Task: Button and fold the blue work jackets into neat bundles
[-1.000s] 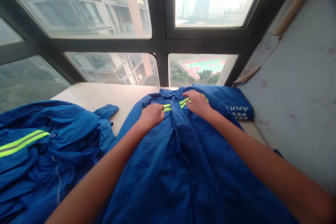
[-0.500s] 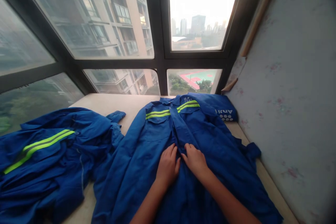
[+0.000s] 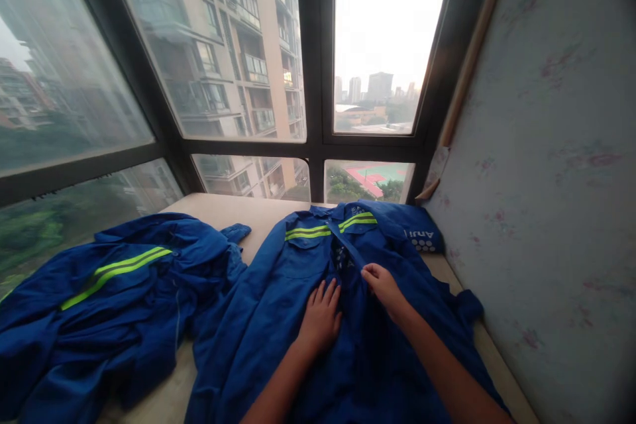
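Observation:
A blue work jacket (image 3: 268, 298) with yellow-green reflective stripes across its chest lies spread out in front of me, collar toward the window. My left hand (image 3: 320, 318) rests on the cloth beside the front opening, its fingers stretched out. Between the thumb and fingers of my right hand (image 3: 383, 286) is the edge of the jacket's right-side front flap, pulled up and aside. Dark inner fabric with some pale marks shows in the gap at the chest.
Another blue jacket (image 3: 134, 305) with a reflective stripe lies crumpled on the left of the pale ledge (image 3: 209, 207). Behind the collar at the right is a blue folded cloth (image 3: 421, 232) with white lettering. Windows stand ahead and left; a flowered wall (image 3: 541, 179) rises at right.
My right hand has taken hold of the front flap and drawn it up and to the right, opening the jacket's front. The left hand has flattened on the cloth. The view has tilted up.

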The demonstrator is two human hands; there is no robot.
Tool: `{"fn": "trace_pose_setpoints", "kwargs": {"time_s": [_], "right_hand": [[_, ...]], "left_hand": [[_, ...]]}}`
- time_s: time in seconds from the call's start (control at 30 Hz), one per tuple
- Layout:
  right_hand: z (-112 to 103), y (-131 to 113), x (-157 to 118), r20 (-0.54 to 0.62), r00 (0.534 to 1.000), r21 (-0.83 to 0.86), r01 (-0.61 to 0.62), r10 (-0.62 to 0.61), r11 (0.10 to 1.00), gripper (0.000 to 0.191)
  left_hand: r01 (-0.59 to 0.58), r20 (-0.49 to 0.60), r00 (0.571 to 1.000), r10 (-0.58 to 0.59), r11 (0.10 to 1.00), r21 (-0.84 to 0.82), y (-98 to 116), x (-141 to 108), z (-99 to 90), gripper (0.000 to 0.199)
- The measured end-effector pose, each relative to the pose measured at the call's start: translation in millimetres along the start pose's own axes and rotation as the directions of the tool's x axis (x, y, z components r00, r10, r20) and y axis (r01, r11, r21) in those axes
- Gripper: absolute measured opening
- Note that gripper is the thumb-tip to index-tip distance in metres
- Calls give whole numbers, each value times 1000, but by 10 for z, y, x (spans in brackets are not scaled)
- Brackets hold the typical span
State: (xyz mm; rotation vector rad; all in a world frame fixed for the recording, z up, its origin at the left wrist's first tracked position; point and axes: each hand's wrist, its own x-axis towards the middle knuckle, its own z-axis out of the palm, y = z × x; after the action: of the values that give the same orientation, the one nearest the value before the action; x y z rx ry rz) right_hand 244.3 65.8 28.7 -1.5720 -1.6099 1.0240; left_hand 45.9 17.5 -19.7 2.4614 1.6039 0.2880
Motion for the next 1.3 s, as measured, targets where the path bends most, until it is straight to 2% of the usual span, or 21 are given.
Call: {"fn": "trace_pose_setpoints", "kwargs": {"time_s": [0.03, 0.1, 0.17, 0.27, 0.4, 0.53, 0.63, 0.7, 0.77, 0.87, 0.97, 1.03, 1.17, 1.3], "right_hand": [[-60, -31, -13, -9, 1000, 150, -5, 6, 989, 29], [-132, -94, -38, -4, 999, 428, -32, 38, 903, 34], [-137, -146, -48, 25, 997, 541, -77, 76, 838, 38], [-57, -188, -36, 57, 994, 543, -110, 94, 833, 37], [147, -159, -48, 93, 995, 479, -82, 42, 874, 30], [432, -29, -143, 188, 978, 207, 44, -84, 977, 19], [579, 33, -203, 251, 960, 32, 121, -125, 992, 10], [571, 7, -209, 259, 962, 70, 76, -92, 995, 10], [462, -66, -194, 253, 966, 229, -17, -43, 973, 13], [169, -179, -166, 172, 984, 552, -136, 47, 823, 27], [-106, -214, -164, 73, 989, 789, -137, 129, 599, 40], [-194, -206, -177, 63, 986, 853, -134, 155, 504, 43], [-155, -244, -204, 119, 981, 860, -180, 155, 478, 41], [-97, -399, -242, 145, 981, 851, -189, 127, 490, 39]], "left_hand": [[-42, 15, 999, 42, 999, 1, 5, -7, -12, 62], [-117, 50, 992, 118, 993, -8, 13, -20, -38, 58], [-168, 78, 982, 170, 985, -28, 18, -30, -77, 56], [-211, 76, 973, 216, 975, -61, 19, -30, -157, 51], [-229, 64, 970, 236, 969, -97, 26, -16, -204, 47], [-235, 80, 967, 241, 969, -75, 35, -30, -83, 48], [-235, 82, 967, 239, 970, -54, 37, -76, 30, 47], [-239, 63, 968, 242, 969, -56, 40, -114, 65, 47], [-244, 38, 968, 247, 968, -63, 42, -143, 56, 50], [-267, 21, 963, 269, 961, -78, 20, -121, -36, 49], [-244, 5, 970, 245, 968, -62, -32, 47, -188, 43], [-196, -27, 980, 195, 980, -26, -59, 250, -279, 43], [-92, -59, 994, 93, 995, 26, -33, 744, -298, 51], [-43, 9, 999, 43, 997, 63, 45, 1095, -115, 56]]}}
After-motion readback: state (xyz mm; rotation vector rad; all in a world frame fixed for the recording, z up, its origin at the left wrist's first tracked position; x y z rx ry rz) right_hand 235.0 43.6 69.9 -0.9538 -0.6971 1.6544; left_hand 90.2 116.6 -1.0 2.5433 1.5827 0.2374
